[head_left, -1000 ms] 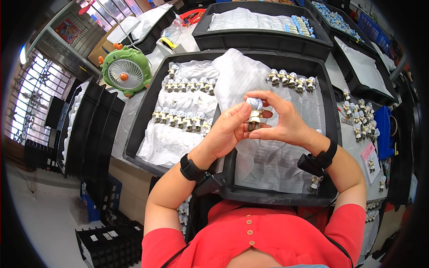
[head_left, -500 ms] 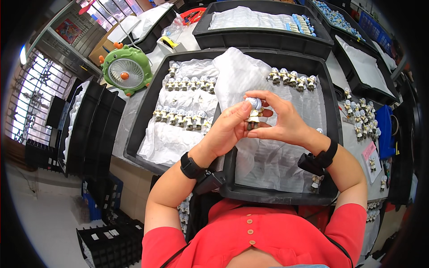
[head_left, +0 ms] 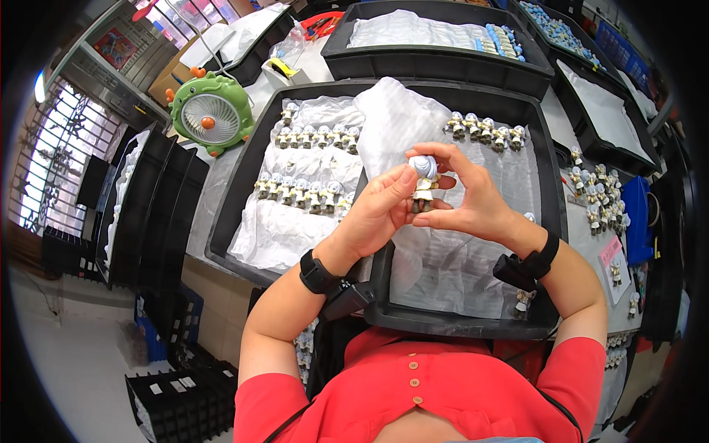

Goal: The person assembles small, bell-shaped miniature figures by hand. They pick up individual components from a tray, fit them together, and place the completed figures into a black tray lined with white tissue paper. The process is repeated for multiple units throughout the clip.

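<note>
A small figurine point(head_left: 423, 193) with pale blue-white hair, a cream outfit and dark boots is held upright between my hands. My left hand point(head_left: 371, 213) grips it from the left, thumb beside its head. Curved around its other side, my right hand point(head_left: 476, 196) has its index finger at the top of the head and its thumb by the boots. Beneath them lie two black trays lined with white sheeting. Rows of similar figurines point(head_left: 301, 193) stand in the left tray point(head_left: 244, 270); more figurines point(head_left: 487, 131) line the far end of the right tray point(head_left: 450, 325).
A crumpled white sheet point(head_left: 399, 118) lies over the divide between the trays. To the left stands a green fan point(head_left: 214, 114). Loose figurines point(head_left: 600, 193) cluster on the table at right, near a blue bin point(head_left: 636, 214). Another black tray point(head_left: 443, 65) sits beyond.
The figurine has turned and tipped slightly in my fingers, so more of its hair shows. Both hands stay in nearly the same place.
</note>
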`<state>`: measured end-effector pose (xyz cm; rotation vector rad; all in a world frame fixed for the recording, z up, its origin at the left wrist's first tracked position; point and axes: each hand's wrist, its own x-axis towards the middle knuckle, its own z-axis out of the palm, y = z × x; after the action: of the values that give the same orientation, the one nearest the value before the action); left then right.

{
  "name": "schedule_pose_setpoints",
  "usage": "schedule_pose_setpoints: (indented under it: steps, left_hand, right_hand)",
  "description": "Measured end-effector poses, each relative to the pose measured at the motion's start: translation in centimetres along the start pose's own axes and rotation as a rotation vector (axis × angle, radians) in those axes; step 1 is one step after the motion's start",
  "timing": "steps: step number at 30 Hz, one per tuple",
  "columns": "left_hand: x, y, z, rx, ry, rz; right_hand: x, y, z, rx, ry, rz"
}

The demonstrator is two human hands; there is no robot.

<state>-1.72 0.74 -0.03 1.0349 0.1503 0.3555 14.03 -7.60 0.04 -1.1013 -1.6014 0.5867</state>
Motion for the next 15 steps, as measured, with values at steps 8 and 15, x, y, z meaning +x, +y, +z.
schedule_pose_setpoints:
  steps: [8, 15]
  left_hand:
    - [-0.22, 0.06, 0.28, -0.071, 0.002, 0.024]
    - [-0.15, -0.18, -0.31, -0.068, -0.014, 0.025]
  right_hand:
    - [0.02, -0.02, -0.29, -0.147, -0.008, -0.062]
    - [0.06, 0.13, -0.19, -0.145, 0.001, -0.091]
